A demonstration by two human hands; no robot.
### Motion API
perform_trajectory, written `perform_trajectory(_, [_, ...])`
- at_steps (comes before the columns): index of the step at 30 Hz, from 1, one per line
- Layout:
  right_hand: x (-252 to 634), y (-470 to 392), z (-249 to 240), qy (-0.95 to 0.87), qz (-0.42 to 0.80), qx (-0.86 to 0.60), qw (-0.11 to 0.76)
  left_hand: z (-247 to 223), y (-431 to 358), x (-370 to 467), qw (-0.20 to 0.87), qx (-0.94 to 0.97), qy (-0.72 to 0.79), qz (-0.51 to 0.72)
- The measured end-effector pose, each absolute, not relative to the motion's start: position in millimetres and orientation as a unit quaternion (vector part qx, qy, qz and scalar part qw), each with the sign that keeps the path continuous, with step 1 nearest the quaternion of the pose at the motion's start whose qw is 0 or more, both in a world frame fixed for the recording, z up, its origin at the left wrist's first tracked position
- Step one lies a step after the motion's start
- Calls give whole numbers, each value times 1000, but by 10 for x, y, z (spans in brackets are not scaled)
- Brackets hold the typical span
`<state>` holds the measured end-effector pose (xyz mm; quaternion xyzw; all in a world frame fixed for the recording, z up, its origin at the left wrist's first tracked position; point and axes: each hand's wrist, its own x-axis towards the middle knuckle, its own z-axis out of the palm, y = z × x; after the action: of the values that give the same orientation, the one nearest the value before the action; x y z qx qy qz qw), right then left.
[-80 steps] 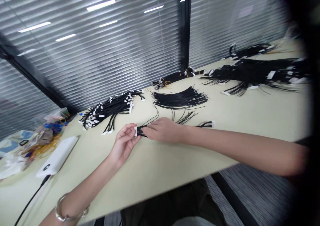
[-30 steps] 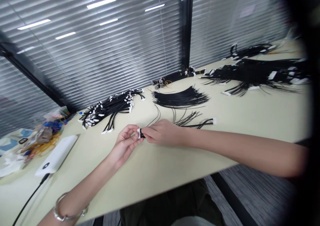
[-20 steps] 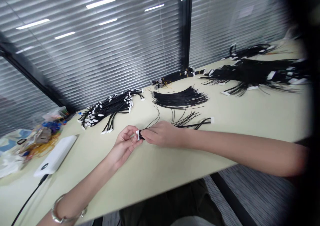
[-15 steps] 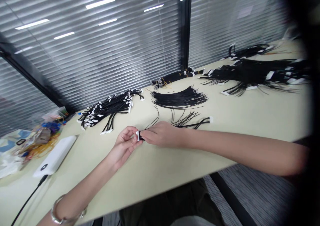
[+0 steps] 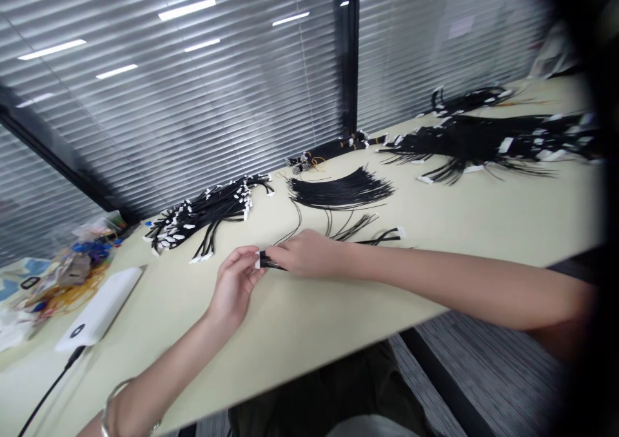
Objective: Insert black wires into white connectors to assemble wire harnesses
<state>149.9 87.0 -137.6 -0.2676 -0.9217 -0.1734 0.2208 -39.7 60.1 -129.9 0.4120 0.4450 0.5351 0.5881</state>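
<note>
No readable lettering or numbers
The dark round mark (image 5: 77,330) on the white slab-shaped device (image 5: 107,303) and the dark oval (image 5: 29,283) by the blue-and-white packet (image 5: 37,267) are too blurred to read.

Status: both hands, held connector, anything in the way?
Left hand pinching white connector. Right hand gripping black wires at connector. Spread black strands just beyond right hand, not visibly blocking.

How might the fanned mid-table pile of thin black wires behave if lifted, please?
The fanned pile would probably flex, as its slender lengths lie curved. It may well come apart, since no tie shows around it and its ends splay unevenly.
</note>
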Motion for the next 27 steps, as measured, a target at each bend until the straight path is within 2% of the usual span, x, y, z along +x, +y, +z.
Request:
perform_trajectory(15, [1500,864,-1321,-929,-146,-291,178,-1295,650,-445,498,358,459,643])
perform_trajectory(27, [1536,878,-1309,-925,-167,-299,162,-1292,727,-541,492,316,464,665])
